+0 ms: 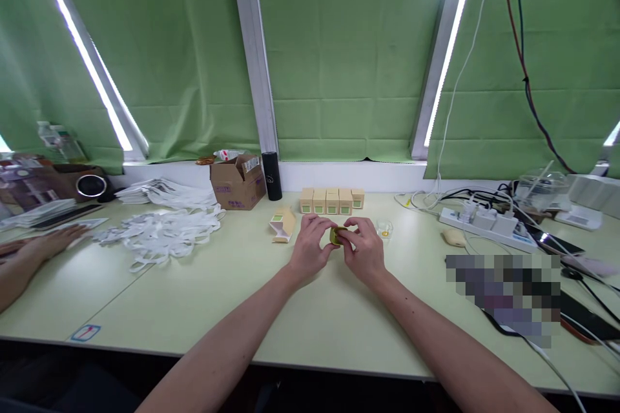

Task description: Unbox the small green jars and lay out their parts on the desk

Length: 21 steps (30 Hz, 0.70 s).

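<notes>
Over the middle of the table, my left hand (pixel 312 246) and my right hand (pixel 363 250) pinch a small olive-green piece (pixel 334 236) between thumbs and fingertips. It looks roundish, but the fingers cover part of it and its kind is unclear. Just right of my right hand stands a small clear container (pixel 385 230) with something yellow in it. An opened small cardboard box (pixel 283 224) lies to the left of my left hand, its flap pointing toward me. Beyond my hands, several small tan boxes (pixel 326 201) with green labels stand in a row.
White straps (pixel 165 232) lie heaped on the left, near another person's hand (pixel 58 240). A brown carton (pixel 237 182) and a black cylinder (pixel 272 176) stand at the back. On the right are a power strip (pixel 489 229), cables and a phone (pixel 557 242).
</notes>
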Each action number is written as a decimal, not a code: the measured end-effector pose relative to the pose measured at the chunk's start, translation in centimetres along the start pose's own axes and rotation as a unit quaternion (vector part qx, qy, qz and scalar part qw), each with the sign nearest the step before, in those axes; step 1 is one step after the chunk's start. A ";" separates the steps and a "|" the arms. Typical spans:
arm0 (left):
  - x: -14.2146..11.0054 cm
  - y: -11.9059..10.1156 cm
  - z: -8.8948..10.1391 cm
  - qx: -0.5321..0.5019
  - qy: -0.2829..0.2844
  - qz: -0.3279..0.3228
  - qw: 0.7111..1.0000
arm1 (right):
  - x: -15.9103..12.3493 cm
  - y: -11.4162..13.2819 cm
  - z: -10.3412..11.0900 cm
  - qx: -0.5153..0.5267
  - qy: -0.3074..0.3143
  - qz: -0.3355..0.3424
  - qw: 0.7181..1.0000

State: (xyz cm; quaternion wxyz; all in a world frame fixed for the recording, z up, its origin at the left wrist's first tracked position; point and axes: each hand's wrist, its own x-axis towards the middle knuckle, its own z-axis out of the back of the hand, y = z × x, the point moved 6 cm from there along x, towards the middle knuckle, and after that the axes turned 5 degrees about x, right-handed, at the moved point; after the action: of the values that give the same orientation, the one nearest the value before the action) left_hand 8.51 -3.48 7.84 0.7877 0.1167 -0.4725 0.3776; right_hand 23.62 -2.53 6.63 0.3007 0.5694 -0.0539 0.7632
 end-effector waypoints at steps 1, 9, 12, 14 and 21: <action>0.0 -0.1 0.0 0.006 -0.003 -0.006 1.000 | 0.1 0.1 0.1 -0.015 -0.003 0.001 1.000; -0.2 -0.4 0.1 0.034 -0.013 -0.031 0.999 | 0.5 0.6 0.3 -0.040 -0.009 -0.002 0.999; -0.2 -0.3 0.2 0.040 -0.019 -0.026 0.999 | 0.5 0.7 0.3 -0.036 -0.010 0.003 0.999; -0.2 -0.3 0.2 0.042 -0.023 -0.020 0.999 | 0.4 0.7 0.2 -0.034 -0.013 0.010 0.999; 0.0 -0.4 0.3 0.037 -0.034 -0.007 0.999 | 0.5 1.1 0.3 -0.048 -0.011 0.040 0.998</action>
State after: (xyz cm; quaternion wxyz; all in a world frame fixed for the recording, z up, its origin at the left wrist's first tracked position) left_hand 8.59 -3.90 8.04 0.7686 0.1619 -0.4842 0.3855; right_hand 23.22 -3.34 7.49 0.2959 0.5604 -0.1165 0.7647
